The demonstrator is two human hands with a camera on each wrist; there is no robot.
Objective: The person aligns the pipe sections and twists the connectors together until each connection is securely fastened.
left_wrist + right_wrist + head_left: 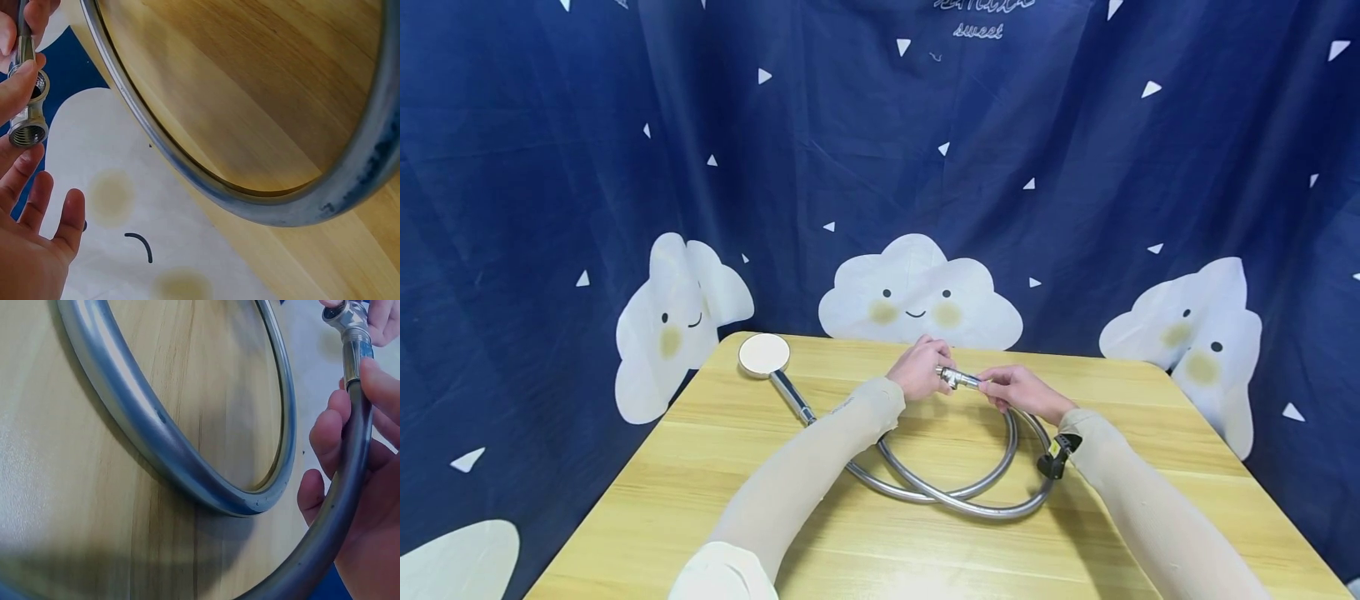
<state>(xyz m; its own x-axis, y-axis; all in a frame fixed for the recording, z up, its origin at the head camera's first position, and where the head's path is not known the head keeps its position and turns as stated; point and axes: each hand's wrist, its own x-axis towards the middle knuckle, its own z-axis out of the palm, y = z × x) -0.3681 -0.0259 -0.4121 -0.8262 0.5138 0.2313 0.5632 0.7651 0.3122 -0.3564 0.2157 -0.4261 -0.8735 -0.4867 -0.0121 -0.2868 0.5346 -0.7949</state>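
A chrome tee fitting (951, 377) is pinched between the thumb and fingers of my left hand (921, 369). Its threaded open end (28, 134) shows in the left wrist view, where the other fingers spread below. My right hand (1022, 392) grips the end of a grey shower hose (352, 456) just by its metal connector (356, 359). Connector and fitting meet in line; how far they are screwed together cannot be seen. From there the hose loops over the table to a round hand shower (764, 355), which lies at the back left.
The hose loops (1000, 510) lie on the wooden table (700, 492) beneath and between my forearms. A black strap device (1056, 457) sits at my right wrist. Behind the table's back edge hangs a blue curtain (865, 150) with white clouds.
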